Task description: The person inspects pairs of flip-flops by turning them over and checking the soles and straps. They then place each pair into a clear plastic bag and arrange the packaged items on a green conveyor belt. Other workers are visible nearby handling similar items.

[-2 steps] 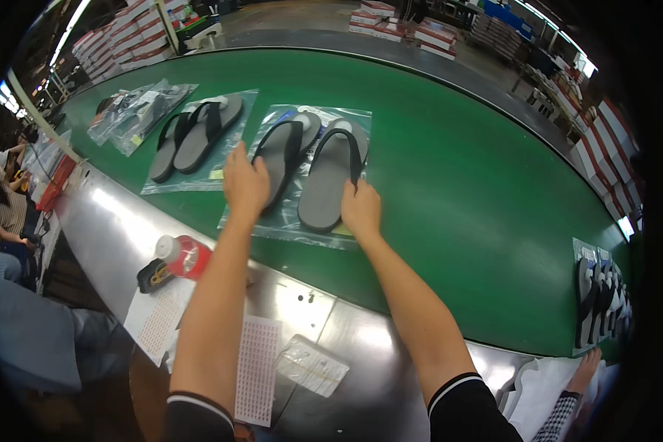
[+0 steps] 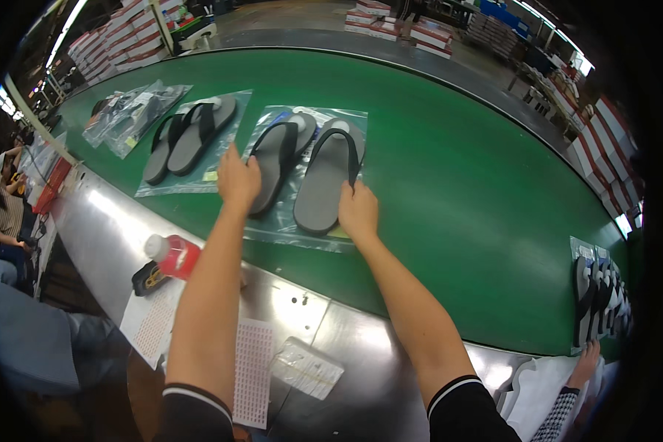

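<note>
Two grey flip-flops with black straps lie side by side on a clear plastic bag (image 2: 283,234) on the green belt, the left flip-flop (image 2: 274,173) and the right flip-flop (image 2: 318,188). White padding shows under their toe straps. My left hand (image 2: 239,180) is at the outer edge of the left flip-flop, thumb apart from the fingers. My right hand (image 2: 359,210) pinches the outer edge of the right flip-flop near its strap end; the fingertips are partly hidden. Further left, another pair of flip-flops (image 2: 188,140) rests on its own clear bag.
Bagged items (image 2: 136,114) lie at the belt's far left, more flip-flops (image 2: 583,302) at far right near another person's hand (image 2: 586,365). On the metal table (image 2: 361,353) are a red bottle (image 2: 177,256), a black tool (image 2: 149,278), sticker sheets (image 2: 253,368) and a wrapped white packet (image 2: 307,368).
The whole view has shifted slightly, so most things sit a little further left. Both hands stay beside the same flip-flops, with no clear change of grip.
</note>
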`<state>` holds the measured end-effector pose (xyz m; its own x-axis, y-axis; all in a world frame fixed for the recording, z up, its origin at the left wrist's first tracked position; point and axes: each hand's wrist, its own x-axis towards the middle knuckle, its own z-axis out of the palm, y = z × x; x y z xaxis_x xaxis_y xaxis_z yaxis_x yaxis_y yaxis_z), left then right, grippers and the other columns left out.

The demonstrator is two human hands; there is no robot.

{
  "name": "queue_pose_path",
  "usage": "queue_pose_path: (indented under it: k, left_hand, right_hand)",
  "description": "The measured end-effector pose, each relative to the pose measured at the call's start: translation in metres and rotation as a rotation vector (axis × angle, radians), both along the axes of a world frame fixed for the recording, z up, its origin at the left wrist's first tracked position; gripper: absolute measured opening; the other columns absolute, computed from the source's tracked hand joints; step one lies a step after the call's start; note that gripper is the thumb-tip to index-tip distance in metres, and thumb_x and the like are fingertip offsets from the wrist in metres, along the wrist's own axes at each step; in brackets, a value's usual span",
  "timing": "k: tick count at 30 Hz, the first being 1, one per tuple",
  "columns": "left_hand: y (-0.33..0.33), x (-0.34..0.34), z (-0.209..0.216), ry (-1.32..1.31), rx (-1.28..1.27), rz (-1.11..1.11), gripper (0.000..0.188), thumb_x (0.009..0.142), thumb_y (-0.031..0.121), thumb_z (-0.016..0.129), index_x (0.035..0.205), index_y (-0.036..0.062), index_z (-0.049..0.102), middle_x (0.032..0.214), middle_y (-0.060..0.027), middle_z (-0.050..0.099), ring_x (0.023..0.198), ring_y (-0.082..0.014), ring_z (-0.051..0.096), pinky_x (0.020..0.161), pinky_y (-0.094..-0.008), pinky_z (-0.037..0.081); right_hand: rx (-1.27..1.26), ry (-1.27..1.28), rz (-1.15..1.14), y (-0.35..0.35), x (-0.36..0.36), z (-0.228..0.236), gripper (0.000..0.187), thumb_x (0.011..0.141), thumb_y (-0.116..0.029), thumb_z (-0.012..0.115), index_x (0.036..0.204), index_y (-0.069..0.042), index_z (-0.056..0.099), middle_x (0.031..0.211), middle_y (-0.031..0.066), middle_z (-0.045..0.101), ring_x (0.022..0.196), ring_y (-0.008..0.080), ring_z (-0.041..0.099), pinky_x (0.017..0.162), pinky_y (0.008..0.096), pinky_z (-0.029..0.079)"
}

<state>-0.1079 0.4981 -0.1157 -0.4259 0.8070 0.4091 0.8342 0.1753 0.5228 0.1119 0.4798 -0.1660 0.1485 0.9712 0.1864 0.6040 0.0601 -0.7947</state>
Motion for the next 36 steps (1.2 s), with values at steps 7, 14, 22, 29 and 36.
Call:
queue_pose_path:
  k: [7,14,22,29,36]
  left_hand:
    - [0.013,0.031,-0.008,-0.042,-0.153,0.107,0.034,0.097,0.033,0.05,0.12,0.0108,0.061,0.103,-0.017,0.07,0.102,-0.0383,0.064,0.085,-0.0493,0.047]
    - [-0.118,0.091,0.035,-1.065,0.243,-0.376,0.045,0.105,0.035,0.04,0.136,0.0018,0.045,0.124,-0.0073,0.059,0.109,-0.0207,0.056,0.096,-0.0342,0.043]
    - [-0.338,0.159,0.056,-1.891,-0.212,-0.585,0.027,0.097,0.027,0.051,0.104,0.0037,0.062,0.08,-0.0057,0.061,0.067,-0.0172,0.061,0.059,-0.0293,0.051]
    - [-0.425,0.163,0.064,-1.867,-0.21,-0.709,0.028,0.098,0.028,0.052,0.102,0.0026,0.062,0.088,-0.0082,0.066,0.076,-0.0191,0.065,0.067,-0.0317,0.053]
    - [-0.465,0.161,0.079,-1.808,-0.246,-0.875,0.032,0.098,0.027,0.054,0.112,-0.0005,0.062,0.092,-0.0108,0.067,0.078,-0.0213,0.065,0.068,-0.0348,0.054]
  right_hand:
    - [-0.345,1.099,0.161,-0.016,0.056,0.026,0.032,0.104,-0.032,0.042,0.106,-0.004,0.056,0.094,0.0053,0.062,0.082,0.0168,0.059,0.076,0.0333,0.049]
    - [-0.257,1.326,0.163,-0.132,0.072,0.072,0.037,0.104,-0.037,0.035,0.105,-0.006,0.056,0.09,0.0043,0.06,0.073,0.014,0.057,0.065,0.028,0.049]
    - [-0.3,1.322,0.224,-0.315,0.074,0.113,0.024,0.1,-0.028,0.048,0.108,-0.007,0.057,0.093,0.0049,0.06,0.077,0.0129,0.06,0.066,0.0286,0.05]
    - [-0.357,1.329,0.22,-0.403,0.087,0.118,0.03,0.1,-0.025,0.052,0.122,-0.005,0.055,0.098,0.006,0.065,0.083,0.0135,0.065,0.071,0.0296,0.055]
    - [-0.335,1.22,0.236,-0.447,0.089,0.123,0.028,0.098,-0.032,0.055,0.11,-0.006,0.058,0.087,0.0066,0.063,0.072,0.0175,0.064,0.059,0.033,0.053]
